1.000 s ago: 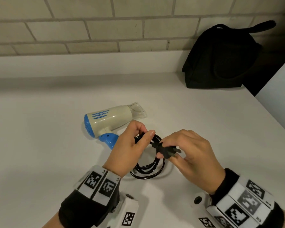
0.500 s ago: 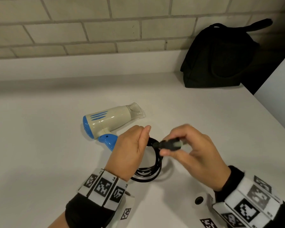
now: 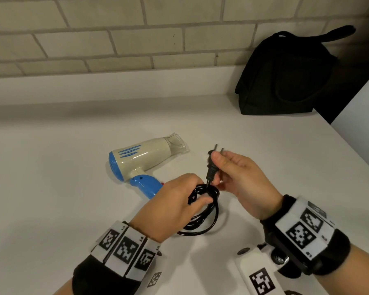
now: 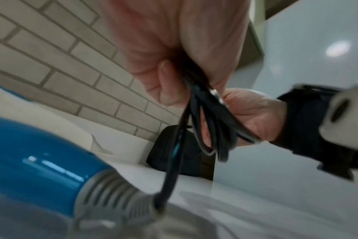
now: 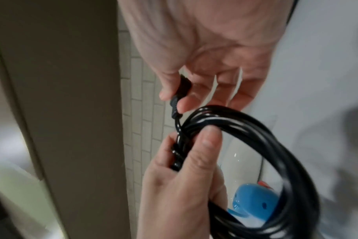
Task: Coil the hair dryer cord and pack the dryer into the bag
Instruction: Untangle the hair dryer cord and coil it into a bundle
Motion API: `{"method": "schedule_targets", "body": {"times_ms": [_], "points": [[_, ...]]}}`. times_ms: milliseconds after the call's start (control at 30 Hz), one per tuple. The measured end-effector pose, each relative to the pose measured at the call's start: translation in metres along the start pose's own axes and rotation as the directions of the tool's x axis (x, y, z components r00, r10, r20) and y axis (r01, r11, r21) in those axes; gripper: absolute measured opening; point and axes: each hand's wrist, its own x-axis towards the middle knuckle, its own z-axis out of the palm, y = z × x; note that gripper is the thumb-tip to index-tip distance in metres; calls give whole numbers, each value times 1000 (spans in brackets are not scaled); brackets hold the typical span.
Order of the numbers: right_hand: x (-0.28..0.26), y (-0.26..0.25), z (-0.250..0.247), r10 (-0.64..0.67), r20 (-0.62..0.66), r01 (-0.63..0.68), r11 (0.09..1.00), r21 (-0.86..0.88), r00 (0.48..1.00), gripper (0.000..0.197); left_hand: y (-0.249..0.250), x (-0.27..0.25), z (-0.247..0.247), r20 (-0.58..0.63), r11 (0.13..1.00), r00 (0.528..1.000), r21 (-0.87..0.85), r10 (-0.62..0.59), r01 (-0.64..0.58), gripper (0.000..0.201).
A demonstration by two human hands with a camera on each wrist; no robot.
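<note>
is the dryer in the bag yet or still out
Out: the hair dryer lies on the counter, apart from the black bag by the wall.

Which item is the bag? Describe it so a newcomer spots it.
Follow the brick wall to the white counter's far right corner. The bag leans there, apart from the hair dryer: soft, all black, with a strap on top.

A white counter [image 3: 51, 167] meets a pale brick wall [image 3: 94, 39].
</note>
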Motion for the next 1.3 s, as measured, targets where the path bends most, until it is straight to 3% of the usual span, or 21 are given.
{"method": "schedule_targets", "body": {"times_ms": [67,133,267,333,400,500,633,733,867,933,967,1000,1067,1100,1133,1200,1300], "points": [[3,7,2,184,90,-185,983,-2,979,41,-2,-2,1,43,996,997,46,71,-73,19],[3,13,5,293,153,-297,955,6,944,50,-1,-5,2,-8,994,996,68,90,-89,15],[3,10,6,294,166,-310,948,78,941,29,6,-4,0,-212,999,977,-35,-19,12,25],[0,9,9,268,121,-276,959,62,956,16,7,-2,-2,-204,999,979,-39,8,-16,26],[-4,11,13,219,79,-219,976,-1,973,22,3,-1,-6,-190,999,981,-36,28,-36,27],[-14,10,16,121,84,-115,990,-76,989,36,-4,3,-10,-267,996,961,-73,-69,51,33],[-20,7,20,7,77,12,970,-244,997,21,-5,6,-15,-295,981,938,-123,-183,153,16],[-16,16,23,-76,3,72,932,-356,997,32,-3,9,-15,-215,905,913,-334,-347,264,11],[-18,24,21,-120,54,132,912,-389,991,41,1,9,-21,-25,735,893,-579,-449,353,16],[-24,24,22,-214,89,229,822,-522,973,45,4,8,-27,32,692,893,-620,-448,369,19],[-27,24,23,-299,112,304,732,-610,947,49,5,8,-29,48,686,896,-626,-441,371,22],[-29,23,23,-406,152,382,581,-719,901,50,7,9,-29,58,696,901,-614,-431,373,20],[-30,18,21,-572,275,449,185,-874,772,47,11,10,-26,61,752,907,-538,-416,381,10],[-29,15,19,-611,329,444,42,-895,721,43,12,10,-23,55,773,907,-503,-417,386,6],[-28,12,17,-628,372,449,-39,-892,683,40,13,9,-21,41,785,905,-482,-424,390,5],[-26,9,15,-662,431,506,-90,-858,613,36,11,9,-17,15,789,903,-481,-429,383,9],[-24,7,12,-684,469,584,-77,-808,559,21,13,5,-14,-35,778,919,-547,-392,310,11]]}}
